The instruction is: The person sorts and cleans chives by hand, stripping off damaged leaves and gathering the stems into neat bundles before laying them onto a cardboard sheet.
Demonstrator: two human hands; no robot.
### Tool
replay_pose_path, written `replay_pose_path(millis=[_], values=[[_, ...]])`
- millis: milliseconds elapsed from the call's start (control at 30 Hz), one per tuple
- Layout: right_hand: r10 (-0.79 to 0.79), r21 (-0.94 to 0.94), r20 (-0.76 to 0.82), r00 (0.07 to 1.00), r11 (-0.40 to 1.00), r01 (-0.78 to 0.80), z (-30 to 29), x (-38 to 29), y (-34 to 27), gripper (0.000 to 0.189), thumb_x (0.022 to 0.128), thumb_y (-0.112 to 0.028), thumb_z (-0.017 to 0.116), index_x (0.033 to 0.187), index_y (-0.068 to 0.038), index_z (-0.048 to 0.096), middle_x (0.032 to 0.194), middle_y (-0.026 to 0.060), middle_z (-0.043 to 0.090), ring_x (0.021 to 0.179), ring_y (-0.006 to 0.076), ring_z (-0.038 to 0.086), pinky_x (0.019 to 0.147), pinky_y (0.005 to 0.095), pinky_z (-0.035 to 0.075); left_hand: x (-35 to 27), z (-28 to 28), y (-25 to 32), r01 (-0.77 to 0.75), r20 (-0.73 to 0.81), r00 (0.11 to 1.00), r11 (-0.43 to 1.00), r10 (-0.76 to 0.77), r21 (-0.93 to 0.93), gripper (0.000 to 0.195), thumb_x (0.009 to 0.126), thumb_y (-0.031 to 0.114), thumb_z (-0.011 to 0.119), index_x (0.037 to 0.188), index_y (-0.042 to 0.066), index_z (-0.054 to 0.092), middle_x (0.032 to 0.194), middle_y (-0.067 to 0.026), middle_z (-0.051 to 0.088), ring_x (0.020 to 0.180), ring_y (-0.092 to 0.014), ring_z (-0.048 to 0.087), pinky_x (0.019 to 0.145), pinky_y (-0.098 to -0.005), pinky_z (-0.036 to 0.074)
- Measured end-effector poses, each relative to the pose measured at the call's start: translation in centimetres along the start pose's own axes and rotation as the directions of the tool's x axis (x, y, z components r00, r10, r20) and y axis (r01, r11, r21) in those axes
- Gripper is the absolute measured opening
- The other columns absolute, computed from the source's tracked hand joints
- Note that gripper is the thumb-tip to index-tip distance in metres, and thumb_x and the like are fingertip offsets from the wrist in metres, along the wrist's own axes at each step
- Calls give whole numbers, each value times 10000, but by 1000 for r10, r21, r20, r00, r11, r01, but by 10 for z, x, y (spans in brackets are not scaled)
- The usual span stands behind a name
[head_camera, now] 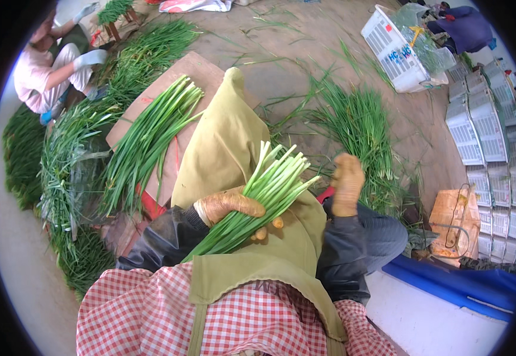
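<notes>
My left hand [231, 209], in an orange-brown stained glove, grips a bunch of garlic chives [280, 173] across my lap. The pale cut ends fan out up and to the right, and the green leaves run down toward my left sleeve. My right hand [347, 184], gloved alike, hovers apart from the bunch, over my right leg. Its fingers are curled, and whether anything is inside them is hidden. Beside it on the floor is a loose heap of chives [360, 124]. Another bunch of chives [151, 133] rests on a brown board [202, 69] beyond my left arm.
An olive apron [227, 129] covers my raised knee. Chives [80, 164] are piled along the left. A seated person [53, 71] in pale gloves is at upper left, another person [465, 31] at upper right. A white crate [396, 53] and stacked crates [476, 120] stand right.
</notes>
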State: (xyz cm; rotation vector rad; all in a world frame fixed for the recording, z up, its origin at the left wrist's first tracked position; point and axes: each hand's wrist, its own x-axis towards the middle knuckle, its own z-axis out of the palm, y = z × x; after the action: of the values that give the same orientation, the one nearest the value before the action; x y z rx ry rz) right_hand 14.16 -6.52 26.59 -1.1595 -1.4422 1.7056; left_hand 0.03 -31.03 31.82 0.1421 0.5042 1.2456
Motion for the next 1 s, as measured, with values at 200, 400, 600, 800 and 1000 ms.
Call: replay_pose_path(millis=[200, 400, 600, 800, 1000], values=[[55, -109, 183, 982, 993, -35, -36, 34, -37, 474, 913, -549, 503, 778, -99, 567, 638, 11, 550, 533, 130, 525, 513, 279, 454, -2, -2, 10, -14, -17, 1000, 990, 16, 142, 442, 856, 175, 643, 1244, 17, 501, 1079, -142, 637, 792, -188, 655, 710, -307, 552], [217, -140, 806, 551, 974, -178, 49, 8, -96, 518, 895, -391, 598, 1241, -12, 530, 1110, 123, 628, 988, 173, 580, 872, 301, 439, 1, 9, 13, -13, 26, 1000, 959, 6, 282, 483, 858, 203, 666, 1260, 3, 491, 1108, -139, 628, 869, -190, 647, 733, -307, 557], [361, -349, 860, 362, 932, -100, 79, -6, -101, 398, 819, -138, 642, 1181, 4, 560, 924, 31, 629, 795, 104, 589, 719, 228, 469, 6, 4, 10, 33, -37, 999, 882, -17, 471, 351, 868, 205, 653, 1150, 7, 586, 995, -77, 654, 771, -113, 622, 666, -237, 538], [211, -240, 831, 514, 971, -11, 89, -33, -109, 562, 820, -18, 576, 1368, -55, 453, 841, 6, 605, 716, 57, 549, 679, 188, 454, 0, 4, 3, 15, -83, 997, 955, 11, 297, 352, 798, 196, 716, 1080, 16, 606, 902, -83, 673, 636, -146, 636, 559, -280, 549], [-183, -294, 658, 731, 831, 473, 96, -35, -97, 619, 837, 68, 478, 1418, -131, 404, 823, 3, 637, 654, 54, 519, 652, 189, 452, 6, -7, 6, 47, -6, 999, 975, -47, 218, 454, 811, 205, 732, 1191, 36, 549, 1016, -87, 662, 759, -142, 648, 658, -275, 561]])
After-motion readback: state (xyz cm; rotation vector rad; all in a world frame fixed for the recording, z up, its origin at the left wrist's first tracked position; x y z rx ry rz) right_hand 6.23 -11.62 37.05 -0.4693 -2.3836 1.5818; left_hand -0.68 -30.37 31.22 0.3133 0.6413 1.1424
